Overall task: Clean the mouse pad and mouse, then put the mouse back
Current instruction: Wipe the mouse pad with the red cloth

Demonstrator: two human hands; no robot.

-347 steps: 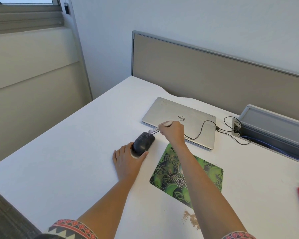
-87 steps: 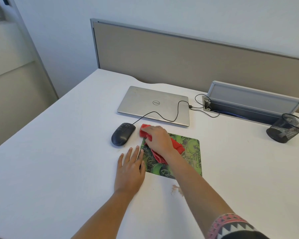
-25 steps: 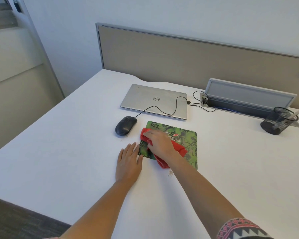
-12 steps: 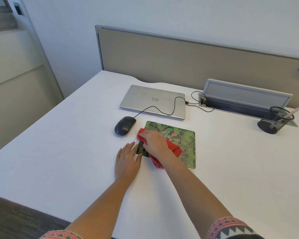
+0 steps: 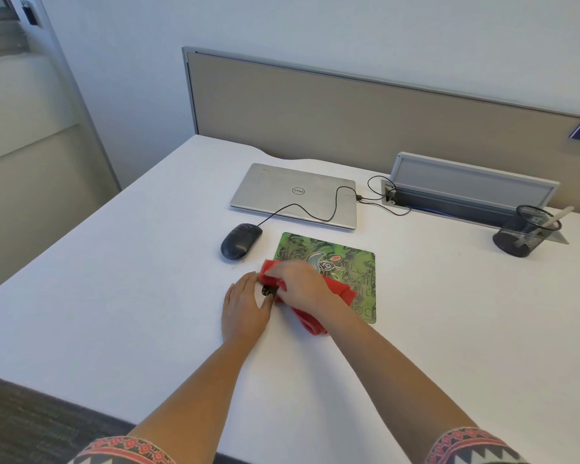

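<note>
A green patterned mouse pad (image 5: 342, 259) lies on the white desk (image 5: 114, 296). My right hand (image 5: 302, 284) presses a red cloth (image 5: 315, 319) flat on the pad's near left corner, fingers laid over it. My left hand (image 5: 245, 309) rests flat on the desk, fingertips touching the pad's left edge. The black wired mouse (image 5: 240, 241) sits on the desk to the left of the pad, apart from both hands.
A closed silver laptop (image 5: 295, 194) lies behind the pad, with the mouse cable (image 5: 318, 212) running across it to a grey cable box (image 5: 466, 189). A black mesh pen cup (image 5: 526, 231) stands at the right. A beige partition (image 5: 349, 118) backs the desk.
My right hand has dragged the red cloth left and toward me across the pad to its near left corner. My left hand stayed beside the pad. The mouse has not moved.
</note>
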